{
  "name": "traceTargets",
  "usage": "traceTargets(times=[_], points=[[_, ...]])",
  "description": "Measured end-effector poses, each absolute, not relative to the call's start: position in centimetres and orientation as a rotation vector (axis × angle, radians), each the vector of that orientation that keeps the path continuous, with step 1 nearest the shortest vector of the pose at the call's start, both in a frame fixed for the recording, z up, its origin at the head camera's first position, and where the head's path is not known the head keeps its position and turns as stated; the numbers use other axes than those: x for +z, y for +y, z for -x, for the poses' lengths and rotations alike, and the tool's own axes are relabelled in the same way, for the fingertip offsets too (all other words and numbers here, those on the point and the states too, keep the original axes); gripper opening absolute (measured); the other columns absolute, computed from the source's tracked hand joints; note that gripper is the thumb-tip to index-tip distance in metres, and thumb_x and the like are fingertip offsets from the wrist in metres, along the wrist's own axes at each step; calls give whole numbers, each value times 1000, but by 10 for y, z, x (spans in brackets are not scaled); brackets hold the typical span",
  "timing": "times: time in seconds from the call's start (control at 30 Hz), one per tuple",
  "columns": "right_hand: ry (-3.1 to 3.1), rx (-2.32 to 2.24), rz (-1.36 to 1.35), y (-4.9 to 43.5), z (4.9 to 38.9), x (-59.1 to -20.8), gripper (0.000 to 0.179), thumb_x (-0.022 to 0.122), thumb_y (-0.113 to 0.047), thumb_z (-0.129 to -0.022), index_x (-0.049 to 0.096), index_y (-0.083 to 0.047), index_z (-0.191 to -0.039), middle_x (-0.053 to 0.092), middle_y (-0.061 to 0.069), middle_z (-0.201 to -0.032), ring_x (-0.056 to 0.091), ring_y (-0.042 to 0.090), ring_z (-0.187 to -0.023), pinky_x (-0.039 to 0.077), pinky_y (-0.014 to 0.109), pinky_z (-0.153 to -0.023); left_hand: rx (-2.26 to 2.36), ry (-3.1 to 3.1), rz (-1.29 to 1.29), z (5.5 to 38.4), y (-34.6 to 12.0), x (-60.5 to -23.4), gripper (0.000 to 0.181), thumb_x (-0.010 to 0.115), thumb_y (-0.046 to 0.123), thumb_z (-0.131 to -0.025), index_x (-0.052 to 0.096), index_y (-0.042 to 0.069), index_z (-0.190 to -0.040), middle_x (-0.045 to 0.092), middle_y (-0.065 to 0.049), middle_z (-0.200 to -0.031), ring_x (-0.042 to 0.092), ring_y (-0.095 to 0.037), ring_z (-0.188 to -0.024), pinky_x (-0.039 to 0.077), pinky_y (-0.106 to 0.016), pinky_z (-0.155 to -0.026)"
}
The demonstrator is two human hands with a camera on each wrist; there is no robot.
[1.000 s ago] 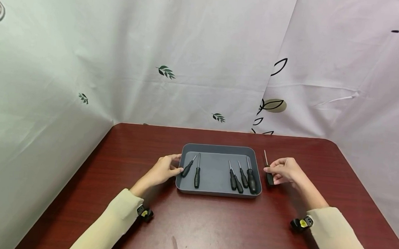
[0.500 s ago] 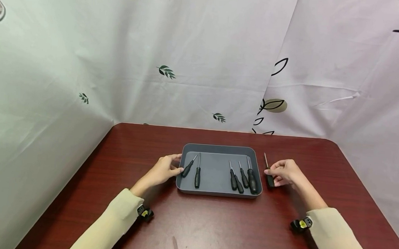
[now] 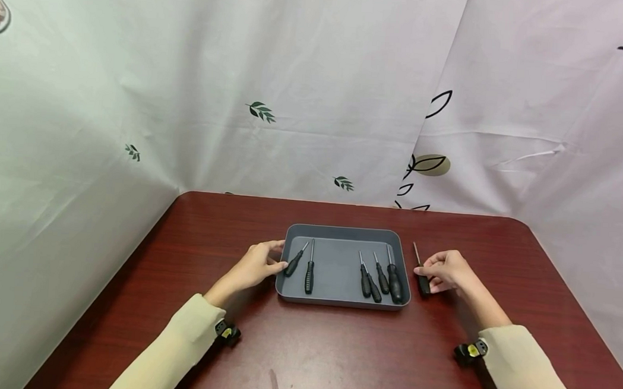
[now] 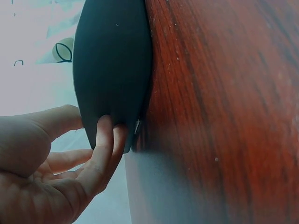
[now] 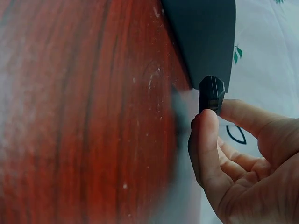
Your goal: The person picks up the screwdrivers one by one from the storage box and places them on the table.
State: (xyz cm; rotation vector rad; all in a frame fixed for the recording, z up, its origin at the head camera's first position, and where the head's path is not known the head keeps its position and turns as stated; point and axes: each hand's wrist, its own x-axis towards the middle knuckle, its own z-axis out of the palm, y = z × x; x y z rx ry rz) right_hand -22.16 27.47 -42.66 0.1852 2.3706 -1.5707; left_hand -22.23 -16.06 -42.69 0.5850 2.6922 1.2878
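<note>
A grey rectangular tray (image 3: 336, 233) lies on the table, its long side facing me. At its left end my left hand (image 3: 256, 265) pinches the wall; in the left wrist view the fingers (image 4: 103, 135) lie against the outer side and the thumb reaches over the rim. Just beyond the right end, my right hand (image 3: 446, 269) holds a black-handled screwdriver (image 3: 423, 283) between thumb and fingers, shaft pointing away from me. The handle's butt (image 5: 211, 91) shows in the right wrist view, close over the table. The screwdriver's shaft is hidden there.
Inside the tray, a small screwdriver (image 3: 293, 266) and a longer one (image 3: 309, 277) lie at the left. Several more, including a thick-handled screwdriver (image 3: 394, 286), lie at the right. White printed cloth (image 3: 303, 152) hangs behind the reddish-brown table (image 3: 323, 356).
My right hand has brought the screwdriver slightly down and toward me, beside the tray's right end. The left hand and the tray have stayed in place.
</note>
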Motion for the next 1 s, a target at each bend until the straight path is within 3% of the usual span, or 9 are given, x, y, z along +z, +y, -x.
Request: traceTargets(times=[1.0], points=[[2508,-1456,-199,276,225,-433,24,84,-9,-79,65,5,-83,58,4,-59,59,14,-44,58,33,-46,1300,2672,-552,222,-160,-425,56,69,2,-93,45,-13,-142,62,-27,-124,72,-26,-87,61,-33,-71]])
